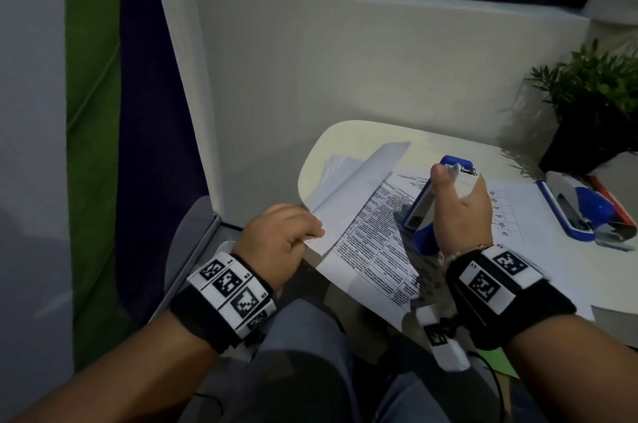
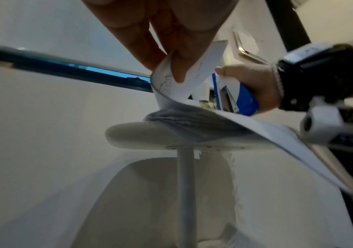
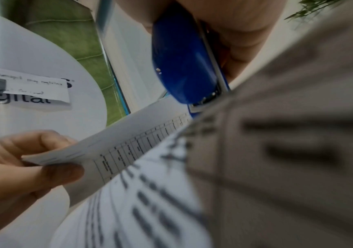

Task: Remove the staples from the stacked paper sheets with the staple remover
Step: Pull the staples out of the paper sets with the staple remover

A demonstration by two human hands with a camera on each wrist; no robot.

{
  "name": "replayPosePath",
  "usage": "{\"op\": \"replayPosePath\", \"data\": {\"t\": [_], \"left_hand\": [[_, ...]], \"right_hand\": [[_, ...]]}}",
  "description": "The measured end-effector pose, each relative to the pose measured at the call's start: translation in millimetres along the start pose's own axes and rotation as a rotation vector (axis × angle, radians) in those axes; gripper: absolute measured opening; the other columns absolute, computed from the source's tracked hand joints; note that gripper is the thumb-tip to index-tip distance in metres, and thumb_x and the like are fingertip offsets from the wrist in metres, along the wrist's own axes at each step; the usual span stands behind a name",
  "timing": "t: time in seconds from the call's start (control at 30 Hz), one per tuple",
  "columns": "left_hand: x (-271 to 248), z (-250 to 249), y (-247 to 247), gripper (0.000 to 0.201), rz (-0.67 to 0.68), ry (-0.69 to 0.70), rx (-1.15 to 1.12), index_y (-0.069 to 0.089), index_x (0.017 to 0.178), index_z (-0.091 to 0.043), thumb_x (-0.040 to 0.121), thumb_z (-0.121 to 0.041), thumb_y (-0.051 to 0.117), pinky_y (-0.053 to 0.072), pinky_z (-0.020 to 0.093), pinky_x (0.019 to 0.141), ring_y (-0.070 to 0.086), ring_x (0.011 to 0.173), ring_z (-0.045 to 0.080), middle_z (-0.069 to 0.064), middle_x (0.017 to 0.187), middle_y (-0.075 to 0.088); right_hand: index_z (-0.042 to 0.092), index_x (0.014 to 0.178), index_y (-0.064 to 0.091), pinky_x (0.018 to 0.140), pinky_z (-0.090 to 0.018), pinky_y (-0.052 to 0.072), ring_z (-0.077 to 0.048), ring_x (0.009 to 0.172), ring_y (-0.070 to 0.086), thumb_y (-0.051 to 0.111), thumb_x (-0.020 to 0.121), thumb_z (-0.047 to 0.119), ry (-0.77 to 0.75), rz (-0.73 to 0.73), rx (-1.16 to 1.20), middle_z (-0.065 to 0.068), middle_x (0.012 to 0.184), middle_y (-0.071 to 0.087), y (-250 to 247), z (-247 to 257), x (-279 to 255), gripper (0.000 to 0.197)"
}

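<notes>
A stack of printed paper sheets (image 1: 376,243) lies on a small round white table (image 1: 345,135). My left hand (image 1: 279,243) pinches the near corner of the top sheet (image 1: 359,180), which is folded back to the left; the pinch also shows on the sheet (image 3: 82,152) in the right wrist view. My right hand (image 1: 462,201) grips a blue and white staple remover (image 1: 431,201) upright, its lower end on the printed page. The same tool (image 2: 237,95) (image 3: 184,67) appears in both wrist views. No staple is visible.
A second blue and white stapler-like tool (image 1: 583,212) lies at the table's right side, beside a potted green plant (image 1: 593,104). A white partition wall (image 1: 345,59) stands behind the table. My knees are under the table edge.
</notes>
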State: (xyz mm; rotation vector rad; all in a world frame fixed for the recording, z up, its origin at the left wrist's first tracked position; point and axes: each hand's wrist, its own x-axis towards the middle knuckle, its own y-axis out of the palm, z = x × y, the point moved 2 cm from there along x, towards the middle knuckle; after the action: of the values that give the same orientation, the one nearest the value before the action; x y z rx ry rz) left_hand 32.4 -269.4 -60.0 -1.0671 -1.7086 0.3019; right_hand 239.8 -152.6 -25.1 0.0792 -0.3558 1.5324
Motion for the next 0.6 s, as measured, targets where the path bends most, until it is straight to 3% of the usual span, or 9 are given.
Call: {"op": "replayPosePath", "data": {"t": [0.07, 0.1, 0.17, 0.23, 0.27, 0.33, 0.4, 0.5, 0.6], "left_hand": [[-4, -4, -2, 0.04, -0.107, -0.185, -0.139, 0.064, 0.088, -0.025, 0.064, 0.007, 0.061, 0.05, 0.018, 0.08, 0.061, 0.086, 0.001, -0.018, 0.087, 0.066], [-5, -7, -4, 0.036, -0.148, -0.29, -0.236, 0.066, 0.084, -0.026, 0.068, 0.006, 0.063, 0.05, 0.017, 0.081, 0.062, 0.086, -0.001, -0.021, 0.086, 0.066], [-5, -14, -7, 0.033, -0.194, -0.499, -0.408, 0.067, 0.072, -0.029, 0.075, 0.004, 0.069, 0.051, 0.015, 0.076, 0.063, 0.078, -0.004, -0.023, 0.077, 0.068], [-1, -21, -12, 0.034, -0.21, -0.601, -0.514, 0.063, 0.075, -0.031, 0.077, 0.003, 0.07, 0.049, 0.011, 0.065, 0.061, 0.066, -0.006, -0.022, 0.069, 0.067], [2, -25, -15, 0.033, -0.207, -0.621, -0.566, 0.061, 0.077, -0.029, 0.078, 0.003, 0.068, 0.049, 0.011, 0.061, 0.061, 0.064, -0.006, -0.019, 0.069, 0.067], [6, -31, -20, 0.03, -0.194, -0.639, -0.67, 0.059, 0.08, -0.024, 0.08, 0.004, 0.066, 0.05, 0.012, 0.058, 0.063, 0.066, -0.002, -0.012, 0.076, 0.067], [7, -36, -23, 0.03, -0.176, -0.628, -0.725, 0.06, 0.08, -0.027, 0.08, 0.003, 0.066, 0.052, 0.016, 0.06, 0.066, 0.071, 0.004, -0.009, 0.077, 0.068], [7, -44, -27, 0.034, -0.153, -0.572, -0.692, 0.065, 0.076, -0.036, 0.08, -0.002, 0.067, 0.054, 0.024, 0.068, 0.066, 0.077, 0.009, -0.014, 0.077, 0.069], [10, -49, -31, 0.035, -0.171, -0.542, -0.709, 0.063, 0.079, -0.033, 0.08, 0.002, 0.066, 0.054, 0.026, 0.072, 0.067, 0.08, 0.012, -0.01, 0.078, 0.069]], "right_hand": [[0.022, 0.1, 0.051, 0.071, -0.025, 0.038, -0.008, 0.07, 0.043, 0.052, 0.082, 0.066, 0.02, 0.035, 0.015, 0.012, 0.074, 0.042, 3, 10, -2, 0.048], [0.026, 0.093, 0.051, 0.073, -0.028, 0.04, -0.009, 0.069, 0.045, 0.05, 0.075, 0.074, 0.0, 0.04, 0.043, 0.011, 0.073, 0.044, 5, 15, -3, 0.052], [0.029, 0.082, 0.046, 0.067, -0.024, 0.044, -0.003, 0.064, 0.052, 0.046, 0.066, 0.079, -0.072, 0.013, 0.131, 0.011, 0.073, 0.049, 8, 35, -9, 0.053], [0.021, 0.085, 0.047, 0.057, -0.014, 0.044, 0.006, 0.059, 0.053, 0.048, 0.067, 0.083, -0.193, 0.032, 0.238, 0.013, 0.071, 0.052, 13, 59, -13, 0.064], [0.014, 0.089, 0.049, 0.056, -0.015, 0.045, 0.002, 0.06, 0.056, 0.047, 0.066, 0.084, -0.259, 0.052, 0.277, 0.01, 0.073, 0.055, 16, 72, -13, 0.073], [0.001, 0.098, 0.049, 0.063, -0.029, 0.055, -0.023, 0.073, 0.064, 0.048, 0.064, 0.084, -0.356, 0.137, 0.335, -0.015, 0.083, 0.06, 26, 94, -15, 0.09], [0.005, 0.101, 0.049, 0.077, -0.047, 0.057, -0.041, 0.085, 0.063, 0.05, 0.062, 0.084, -0.385, 0.265, 0.351, -0.031, 0.095, 0.058, 36, 111, -15, 0.088], [0.015, 0.097, 0.051, 0.079, -0.053, 0.054, -0.035, 0.085, 0.065, 0.043, 0.064, 0.086, -0.427, 0.413, 0.236, -0.021, 0.093, 0.065, 49, 126, -17, 0.079], [0.026, 0.087, 0.052, 0.074, -0.032, 0.055, -0.01, 0.074, 0.065, 0.039, 0.069, 0.083, -0.477, 0.491, 0.116, 0.009, 0.082, 0.068, 56, 123, -19, 0.061]]}}
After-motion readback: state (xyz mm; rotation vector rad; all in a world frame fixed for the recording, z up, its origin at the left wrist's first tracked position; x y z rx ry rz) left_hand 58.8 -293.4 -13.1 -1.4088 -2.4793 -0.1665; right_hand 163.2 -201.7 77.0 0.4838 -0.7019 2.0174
